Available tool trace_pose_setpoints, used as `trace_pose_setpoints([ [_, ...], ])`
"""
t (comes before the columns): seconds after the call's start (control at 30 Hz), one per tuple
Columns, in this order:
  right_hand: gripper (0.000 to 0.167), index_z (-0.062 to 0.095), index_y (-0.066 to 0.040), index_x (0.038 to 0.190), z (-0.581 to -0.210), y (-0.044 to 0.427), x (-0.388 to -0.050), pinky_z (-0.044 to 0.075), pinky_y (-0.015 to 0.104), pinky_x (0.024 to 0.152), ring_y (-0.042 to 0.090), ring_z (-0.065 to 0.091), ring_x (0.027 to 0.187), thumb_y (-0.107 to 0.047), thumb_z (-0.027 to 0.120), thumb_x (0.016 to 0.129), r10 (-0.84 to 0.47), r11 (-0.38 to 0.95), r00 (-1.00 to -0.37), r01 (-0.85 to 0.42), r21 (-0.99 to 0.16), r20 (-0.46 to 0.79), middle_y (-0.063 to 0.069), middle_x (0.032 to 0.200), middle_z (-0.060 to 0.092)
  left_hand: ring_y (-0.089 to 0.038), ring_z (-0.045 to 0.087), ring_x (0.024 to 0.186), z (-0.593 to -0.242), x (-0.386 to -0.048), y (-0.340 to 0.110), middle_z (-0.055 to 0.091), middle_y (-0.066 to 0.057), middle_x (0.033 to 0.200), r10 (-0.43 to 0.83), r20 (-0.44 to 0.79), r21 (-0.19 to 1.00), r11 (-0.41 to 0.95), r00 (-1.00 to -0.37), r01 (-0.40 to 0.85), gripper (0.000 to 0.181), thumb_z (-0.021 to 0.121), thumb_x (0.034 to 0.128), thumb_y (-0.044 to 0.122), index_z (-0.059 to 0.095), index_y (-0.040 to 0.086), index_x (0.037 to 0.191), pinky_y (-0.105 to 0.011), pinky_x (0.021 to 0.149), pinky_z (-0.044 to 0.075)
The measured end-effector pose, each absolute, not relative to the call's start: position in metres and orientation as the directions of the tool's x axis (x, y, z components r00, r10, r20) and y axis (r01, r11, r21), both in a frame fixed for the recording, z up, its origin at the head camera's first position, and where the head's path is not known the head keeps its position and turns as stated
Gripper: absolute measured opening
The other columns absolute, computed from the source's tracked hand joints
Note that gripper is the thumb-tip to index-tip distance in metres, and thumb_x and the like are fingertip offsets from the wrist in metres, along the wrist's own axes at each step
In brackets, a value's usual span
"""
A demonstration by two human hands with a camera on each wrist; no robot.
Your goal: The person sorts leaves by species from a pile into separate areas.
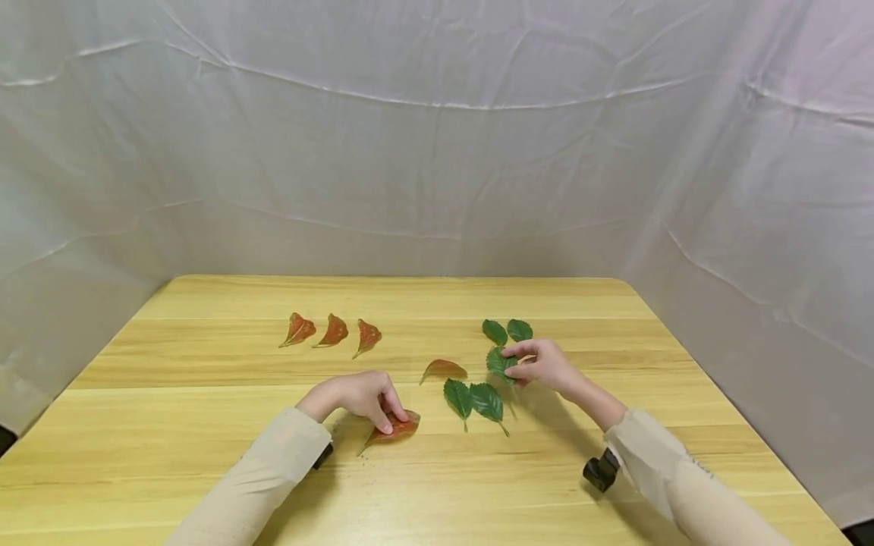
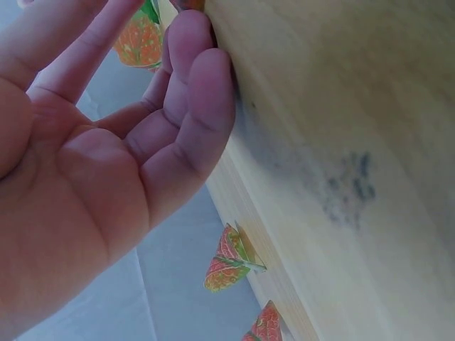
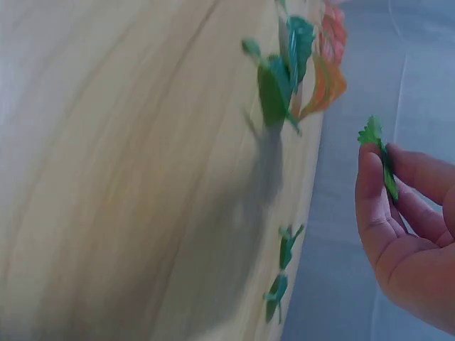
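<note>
In the head view the left hand (image 1: 365,396) has its thumb and fingers on a red leaf (image 1: 403,429) at the table's near middle; whether it pinches the leaf cannot be told. The left wrist view shows the left hand (image 2: 106,156) with curved fingers near the wood, the leaf mostly out of sight. My right hand (image 1: 546,367) pinches a green leaf (image 1: 500,364) above the table. From the right wrist, that green leaf (image 3: 388,174) is between thumb and fingers of the right hand (image 3: 412,227). Two green leaves (image 1: 457,397) (image 1: 487,401) and a red leaf (image 1: 445,369) lie between the hands.
Three red leaves (image 1: 331,331) lie in a row at the back left of the wooden table (image 1: 205,379). Two green leaves (image 1: 520,330) lie beyond the right hand. Pale cloth (image 1: 437,167) hangs behind the table and at both sides.
</note>
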State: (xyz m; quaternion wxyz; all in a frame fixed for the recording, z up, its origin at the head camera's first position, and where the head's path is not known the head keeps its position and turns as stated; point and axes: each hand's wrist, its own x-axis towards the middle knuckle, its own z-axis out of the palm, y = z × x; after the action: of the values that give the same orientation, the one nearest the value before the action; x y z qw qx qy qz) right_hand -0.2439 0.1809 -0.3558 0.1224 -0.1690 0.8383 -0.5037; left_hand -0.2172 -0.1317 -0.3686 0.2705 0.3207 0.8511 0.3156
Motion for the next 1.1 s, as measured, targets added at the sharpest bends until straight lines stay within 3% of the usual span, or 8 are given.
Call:
trace_pose_setpoints([
  [0.27,0.029,0.055,0.017,0.107,-0.36,0.2,-0.259,0.051,0.039,0.061,0.024,0.06,0.062,0.008,0.059,0.08,-0.317,0.45,-0.948,-0.182,-0.874,0.034,0.024,0.09,0.06,-0.004,0.05,0.07,-0.369,-0.218,-0.132,0.066,-0.004,0.093,0.726,-0.249,0.714,0.584,-0.641,0.385,0.024,0.072,0.0708,0.0,0.07,0.001,0.094,-0.019,0.063,0.042],
  [0.57,0.032,0.053,0.016,0.111,-0.362,0.214,-0.277,0.051,0.034,0.064,0.02,0.061,0.063,0.004,0.058,0.082,-0.245,0.519,-0.969,-0.152,-0.841,0.024,0.029,0.104,0.057,-0.014,0.057,0.089,-0.37,-0.218,-0.133,0.067,-0.005,0.095,0.707,-0.262,0.703,0.606,-0.657,0.372,0.023,0.072,0.071,0.0,0.071,0.003,0.093,-0.023,0.072,0.044],
  [0.83,0.038,0.05,0.015,0.115,-0.362,0.221,-0.294,0.05,0.026,0.064,0.013,0.059,0.073,0.007,0.06,0.079,-0.152,0.527,-0.988,-0.078,-0.847,-0.003,0.032,0.114,0.05,-0.005,0.053,0.074,-0.369,-0.218,-0.133,0.067,-0.004,0.093,0.712,-0.258,0.712,0.597,-0.653,0.37,0.023,0.072,0.071,0.0,0.07,0.002,0.094,-0.019,0.064,0.043],
  [1.1,0.033,0.052,0.015,0.113,-0.37,0.23,-0.308,0.051,0.029,0.062,0.027,0.061,0.071,0.009,0.057,0.081,-0.117,0.51,-0.993,-0.083,-0.856,0.027,0.03,0.101,0.056,-0.003,0.048,0.067,-0.37,-0.218,-0.132,0.066,-0.002,0.092,0.72,-0.249,0.707,0.593,-0.648,0.387,0.023,0.072,0.0704,0.0,0.071,0.003,0.094,-0.019,0.061,0.041],
])
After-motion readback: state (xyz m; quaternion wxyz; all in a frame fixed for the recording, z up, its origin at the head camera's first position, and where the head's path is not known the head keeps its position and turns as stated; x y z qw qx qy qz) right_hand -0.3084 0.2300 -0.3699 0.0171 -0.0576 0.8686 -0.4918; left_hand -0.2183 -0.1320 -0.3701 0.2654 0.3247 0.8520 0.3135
